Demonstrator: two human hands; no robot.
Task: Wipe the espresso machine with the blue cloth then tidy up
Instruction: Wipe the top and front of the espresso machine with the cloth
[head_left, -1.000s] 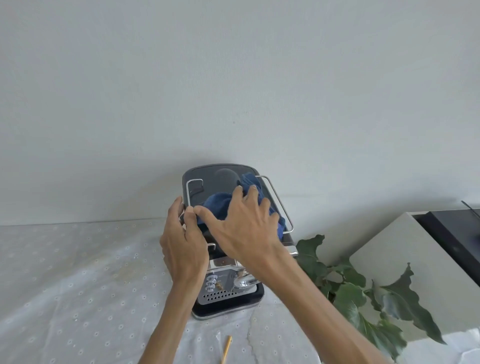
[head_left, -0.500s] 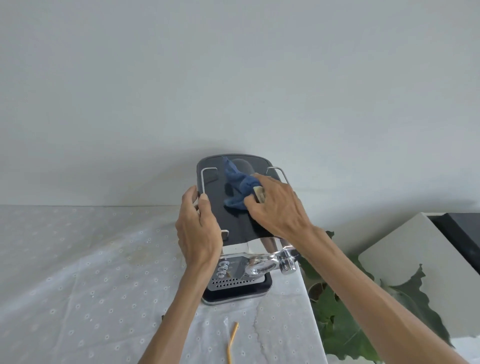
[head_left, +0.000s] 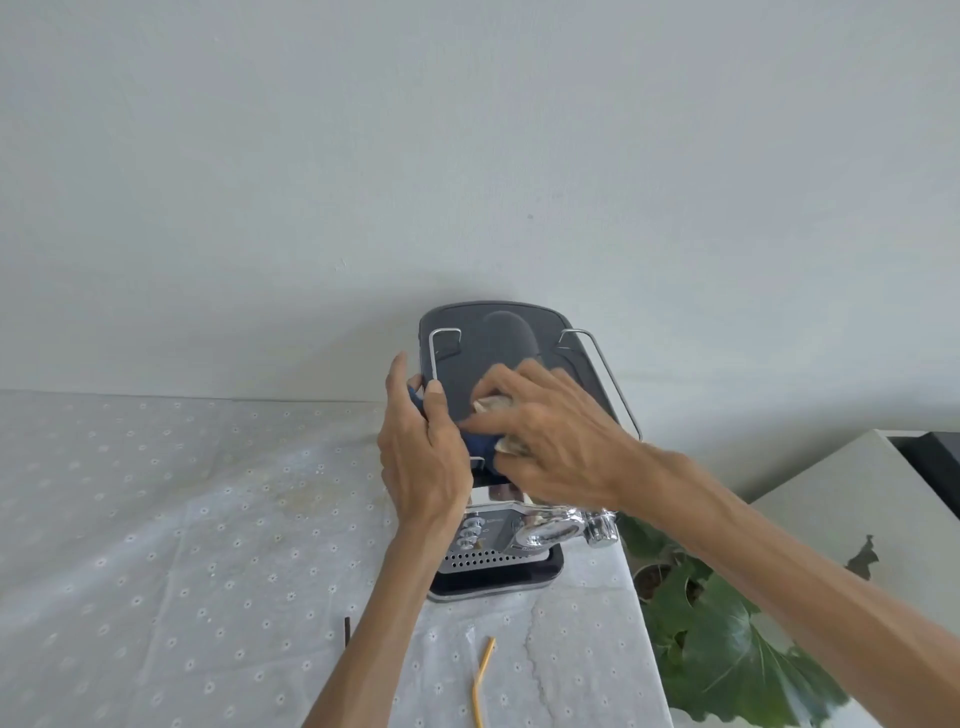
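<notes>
Two bare forearms, no sleeves visible, left hand (head_left: 423, 462) and right hand (head_left: 550, 441) ungloved, no rings, watch or bracelet showing, tendons and veins raised on the backs

No text to read here

You see no readable label, brand or number; the marks on the espresso machine (head_left: 498, 525) front are too small.

My right hand (head_left: 550, 447) presses the blue cloth (head_left: 480, 444) onto the espresso machine (head_left: 498, 348) top. My left hand (head_left: 423, 452) grips its left side on the counter (head_left: 156, 519).
</notes>
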